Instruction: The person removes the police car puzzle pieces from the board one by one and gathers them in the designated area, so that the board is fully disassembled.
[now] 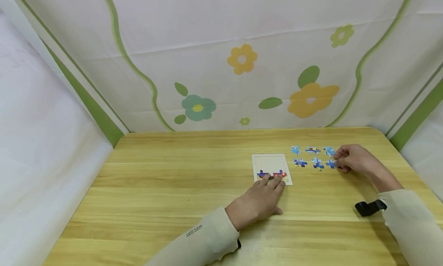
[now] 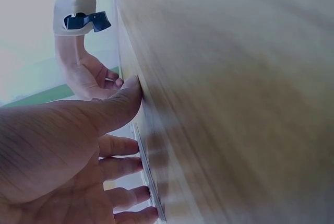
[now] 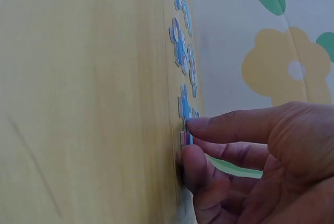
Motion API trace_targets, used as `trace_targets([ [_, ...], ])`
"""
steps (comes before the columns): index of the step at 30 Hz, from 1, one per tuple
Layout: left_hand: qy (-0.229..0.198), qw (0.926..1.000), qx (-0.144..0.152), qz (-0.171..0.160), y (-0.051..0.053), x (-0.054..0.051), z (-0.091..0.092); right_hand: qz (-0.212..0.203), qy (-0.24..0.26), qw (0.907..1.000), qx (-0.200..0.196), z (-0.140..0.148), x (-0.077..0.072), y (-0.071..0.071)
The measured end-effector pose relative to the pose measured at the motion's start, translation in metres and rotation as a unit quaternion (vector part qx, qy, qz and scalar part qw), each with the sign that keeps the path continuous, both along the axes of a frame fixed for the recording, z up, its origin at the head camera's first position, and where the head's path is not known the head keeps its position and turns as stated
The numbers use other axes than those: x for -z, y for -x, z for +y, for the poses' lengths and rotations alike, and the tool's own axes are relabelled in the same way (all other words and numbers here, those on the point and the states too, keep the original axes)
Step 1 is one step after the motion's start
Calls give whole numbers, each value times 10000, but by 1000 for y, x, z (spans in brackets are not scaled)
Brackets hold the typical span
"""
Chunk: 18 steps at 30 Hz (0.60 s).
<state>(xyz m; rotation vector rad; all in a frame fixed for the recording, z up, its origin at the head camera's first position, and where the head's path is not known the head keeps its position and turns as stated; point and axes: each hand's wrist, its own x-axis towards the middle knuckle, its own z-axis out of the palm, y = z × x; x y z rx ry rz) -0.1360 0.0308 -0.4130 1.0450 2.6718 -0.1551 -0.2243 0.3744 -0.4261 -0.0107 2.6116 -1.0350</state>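
In the head view my left hand (image 1: 261, 200) lies with its fingers extended over the lower edge of a white puzzle board (image 1: 255, 164). Two puzzle pieces show in its bottom row, a purple one (image 1: 263, 175) and a red one (image 1: 279, 174), partly covered by the fingertips. My right hand (image 1: 354, 160) is at the right end of two rows of loose blue puzzle pieces (image 1: 316, 163). Thumb and finger pinch a small puzzle piece (image 3: 186, 138), mostly hidden, beside another blue piece (image 3: 184, 106) on the table.
The wooden table (image 1: 166, 189) reaches back to a flower-printed cloth wall (image 1: 207, 73). White cloth (image 1: 45, 143) hangs on the left side too. A black wrist camera (image 1: 370, 208) is strapped at the right sleeve.
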Motion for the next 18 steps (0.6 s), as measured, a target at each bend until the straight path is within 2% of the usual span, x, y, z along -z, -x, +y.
trace_targets([
  [10, 40, 10000, -19, 19, -1, -1, 0, -16, -177, 9998, -51, 1, 2, -1],
  [18, 98, 9999, 11, 36, -2, -2, -1, -23, -85, 9999, -96, 1, 0, -1],
])
